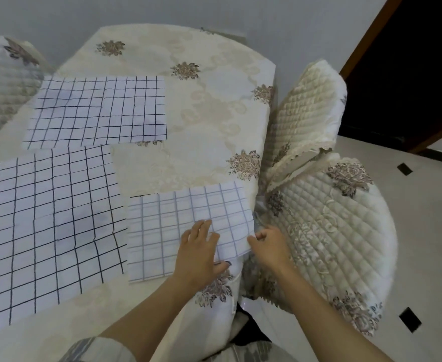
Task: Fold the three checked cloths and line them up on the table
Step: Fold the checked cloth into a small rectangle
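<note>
Cream floral tablecloth covering the table, taken as the landmark for all positions below.

Three checked cloths lying on it, none overlapping:
- Far black-checked cloth, toward the back left of the tablecloth, flat, with creases showing.
- Near black-checked cloth, front left of the tablecloth, flat and larger in view, its far edge just beside the near edge of the far one.
- Pale blue-checked cloth, at the front right of the tablecloth, its right edge close to the tablecloth's drop; smaller in outline than the other two (whether already folded cannot be told).

Left hand laid palm down on the near right part of the pale blue-checked cloth, fingers spread, pressing flat. Right hand at that cloth's near right corner, just over the tablecloth's edge, fingers curled with thumb and forefinger pinching the corner, which is lifted slightly off the surface.

Quilted chair immediately right of the tablecloth, with a floral cover matching it. Second quilted chair back at the far left of the tablecloth, partly out of view.
</note>
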The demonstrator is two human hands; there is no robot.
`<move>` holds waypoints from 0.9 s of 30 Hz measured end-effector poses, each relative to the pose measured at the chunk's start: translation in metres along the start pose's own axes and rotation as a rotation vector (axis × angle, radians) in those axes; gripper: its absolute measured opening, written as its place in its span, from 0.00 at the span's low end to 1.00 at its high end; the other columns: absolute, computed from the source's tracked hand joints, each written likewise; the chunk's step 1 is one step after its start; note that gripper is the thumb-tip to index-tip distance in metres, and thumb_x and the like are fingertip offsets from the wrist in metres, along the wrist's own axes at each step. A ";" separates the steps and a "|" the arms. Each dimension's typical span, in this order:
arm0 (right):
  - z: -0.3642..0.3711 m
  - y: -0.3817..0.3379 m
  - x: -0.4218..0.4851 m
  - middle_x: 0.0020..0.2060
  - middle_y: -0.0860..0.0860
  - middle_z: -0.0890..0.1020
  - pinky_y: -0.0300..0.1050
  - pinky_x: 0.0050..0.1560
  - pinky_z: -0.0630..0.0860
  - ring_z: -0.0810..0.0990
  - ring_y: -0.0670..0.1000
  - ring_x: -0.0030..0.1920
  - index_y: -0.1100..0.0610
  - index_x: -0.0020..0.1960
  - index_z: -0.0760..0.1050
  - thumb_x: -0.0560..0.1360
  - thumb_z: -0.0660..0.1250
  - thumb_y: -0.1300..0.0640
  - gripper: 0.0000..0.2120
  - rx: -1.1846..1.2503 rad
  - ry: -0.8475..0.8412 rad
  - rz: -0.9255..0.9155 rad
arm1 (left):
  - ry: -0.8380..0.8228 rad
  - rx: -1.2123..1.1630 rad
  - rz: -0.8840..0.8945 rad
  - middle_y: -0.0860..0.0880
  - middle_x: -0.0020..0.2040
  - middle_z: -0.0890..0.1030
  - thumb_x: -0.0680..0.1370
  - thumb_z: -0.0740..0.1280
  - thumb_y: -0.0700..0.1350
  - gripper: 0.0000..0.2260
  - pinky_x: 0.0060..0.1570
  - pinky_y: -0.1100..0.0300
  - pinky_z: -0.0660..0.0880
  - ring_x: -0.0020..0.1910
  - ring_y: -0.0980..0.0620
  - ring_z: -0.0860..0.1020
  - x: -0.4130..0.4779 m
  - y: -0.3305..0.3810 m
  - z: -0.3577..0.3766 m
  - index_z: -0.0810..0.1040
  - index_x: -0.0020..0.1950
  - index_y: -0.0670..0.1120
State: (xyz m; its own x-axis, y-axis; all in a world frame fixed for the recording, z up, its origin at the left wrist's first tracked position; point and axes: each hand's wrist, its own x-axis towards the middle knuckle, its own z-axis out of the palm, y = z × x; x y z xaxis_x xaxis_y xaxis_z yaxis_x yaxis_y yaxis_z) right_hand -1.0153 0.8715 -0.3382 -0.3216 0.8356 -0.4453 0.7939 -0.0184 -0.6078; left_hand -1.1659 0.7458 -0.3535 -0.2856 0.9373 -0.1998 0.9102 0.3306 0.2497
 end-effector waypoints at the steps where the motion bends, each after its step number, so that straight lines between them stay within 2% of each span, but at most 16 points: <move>1: -0.001 -0.005 -0.004 0.32 0.57 0.82 0.32 0.54 0.62 0.78 0.52 0.53 0.67 0.30 0.76 0.73 0.69 0.57 0.17 0.015 0.011 -0.009 | 0.003 -0.012 -0.001 0.45 0.77 0.61 0.69 0.66 0.66 0.33 0.71 0.43 0.58 0.76 0.42 0.55 -0.001 0.006 0.002 0.72 0.68 0.50; 4: -0.002 -0.019 -0.016 0.36 0.51 0.82 0.34 0.51 0.62 0.72 0.47 0.61 0.65 0.34 0.79 0.73 0.70 0.57 0.14 0.039 0.024 -0.018 | 0.056 -0.064 -0.035 0.47 0.73 0.66 0.67 0.66 0.66 0.28 0.67 0.45 0.65 0.73 0.44 0.61 -0.006 0.018 0.006 0.76 0.60 0.50; 6: -0.005 -0.028 -0.026 0.35 0.45 0.77 0.37 0.55 0.64 0.69 0.47 0.64 0.65 0.34 0.80 0.73 0.70 0.57 0.12 0.055 0.040 -0.039 | 0.151 -0.149 -0.052 0.47 0.67 0.73 0.65 0.68 0.63 0.22 0.59 0.46 0.71 0.68 0.44 0.68 -0.009 0.023 0.008 0.79 0.51 0.49; 8: -0.005 -0.034 -0.034 0.34 0.42 0.73 0.38 0.58 0.63 0.68 0.47 0.65 0.66 0.35 0.80 0.73 0.70 0.58 0.12 0.074 0.057 -0.060 | 0.245 -0.242 -0.055 0.47 0.63 0.76 0.65 0.72 0.57 0.15 0.54 0.46 0.73 0.65 0.44 0.72 -0.015 0.024 0.010 0.79 0.45 0.49; 11: -0.001 -0.038 -0.040 0.39 0.47 0.81 0.39 0.61 0.64 0.71 0.47 0.64 0.62 0.34 0.80 0.73 0.69 0.55 0.13 0.092 0.073 -0.132 | 0.331 -0.326 -0.044 0.47 0.62 0.76 0.66 0.74 0.46 0.07 0.53 0.49 0.72 0.64 0.45 0.72 -0.024 0.023 0.009 0.78 0.41 0.49; 13: 0.003 -0.039 -0.040 0.46 0.45 0.82 0.51 0.66 0.68 0.73 0.48 0.64 0.54 0.33 0.79 0.74 0.67 0.49 0.14 0.143 0.104 -0.222 | 0.373 -0.338 -0.067 0.47 0.62 0.76 0.67 0.74 0.43 0.06 0.53 0.50 0.70 0.64 0.46 0.71 -0.031 0.018 0.005 0.78 0.39 0.49; 14: 0.003 -0.041 -0.041 0.52 0.45 0.80 0.55 0.67 0.67 0.71 0.47 0.66 0.51 0.36 0.80 0.75 0.66 0.47 0.13 0.182 0.113 -0.251 | 0.391 -0.339 -0.085 0.48 0.62 0.76 0.68 0.74 0.43 0.06 0.53 0.51 0.70 0.64 0.47 0.70 -0.034 0.015 0.002 0.78 0.39 0.49; 17: -0.005 -0.042 -0.041 0.69 0.45 0.68 0.55 0.73 0.59 0.60 0.44 0.73 0.45 0.53 0.78 0.77 0.64 0.45 0.07 0.189 0.079 -0.391 | 0.441 -0.343 -0.142 0.48 0.63 0.76 0.69 0.75 0.43 0.06 0.53 0.50 0.71 0.64 0.48 0.69 -0.047 0.002 -0.004 0.78 0.39 0.49; 19: -0.011 -0.038 -0.033 0.74 0.42 0.60 0.51 0.74 0.51 0.51 0.44 0.76 0.40 0.62 0.72 0.73 0.68 0.38 0.19 0.041 -0.049 -0.553 | 0.458 -0.346 -0.173 0.48 0.62 0.77 0.68 0.76 0.42 0.07 0.53 0.49 0.72 0.64 0.48 0.69 -0.059 -0.005 -0.008 0.79 0.38 0.49; 21: -0.009 -0.031 -0.020 0.77 0.43 0.54 0.51 0.72 0.47 0.44 0.45 0.77 0.38 0.67 0.69 0.66 0.70 0.31 0.32 -0.167 -0.153 -0.742 | 0.462 -0.355 -0.187 0.49 0.62 0.77 0.67 0.77 0.43 0.08 0.53 0.50 0.71 0.64 0.48 0.69 -0.071 -0.010 -0.011 0.78 0.38 0.50; 22: -0.005 -0.028 -0.014 0.77 0.43 0.52 0.53 0.72 0.46 0.42 0.46 0.77 0.39 0.67 0.68 0.63 0.70 0.29 0.35 -0.244 -0.193 -0.815 | 0.463 -0.358 -0.193 0.49 0.63 0.76 0.67 0.77 0.43 0.08 0.53 0.49 0.71 0.65 0.48 0.69 -0.077 -0.011 -0.013 0.78 0.38 0.51; 24: 0.004 -0.022 -0.003 0.76 0.44 0.53 0.57 0.72 0.47 0.41 0.47 0.77 0.40 0.65 0.71 0.64 0.71 0.32 0.32 -0.291 -0.240 -0.885 | 0.466 -0.354 -0.200 0.50 0.64 0.75 0.68 0.77 0.44 0.08 0.54 0.49 0.71 0.65 0.47 0.70 -0.087 -0.012 -0.014 0.78 0.38 0.52; 27: 0.014 -0.015 0.008 0.75 0.50 0.62 0.63 0.70 0.56 0.51 0.54 0.77 0.41 0.58 0.75 0.65 0.76 0.42 0.22 -0.287 -0.235 -0.983 | 0.487 -0.342 -0.216 0.50 0.65 0.74 0.70 0.77 0.46 0.08 0.55 0.50 0.70 0.67 0.47 0.69 -0.107 -0.013 -0.016 0.79 0.38 0.52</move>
State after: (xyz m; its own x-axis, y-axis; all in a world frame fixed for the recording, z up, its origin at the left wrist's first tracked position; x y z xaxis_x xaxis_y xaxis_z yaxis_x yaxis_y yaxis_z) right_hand -1.0374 0.8703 -0.3417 -0.9587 0.2835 0.0245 0.2113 0.7670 -0.6058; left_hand -1.1521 0.6430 -0.3208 -0.6289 0.7619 0.1547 0.6927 0.4588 0.5565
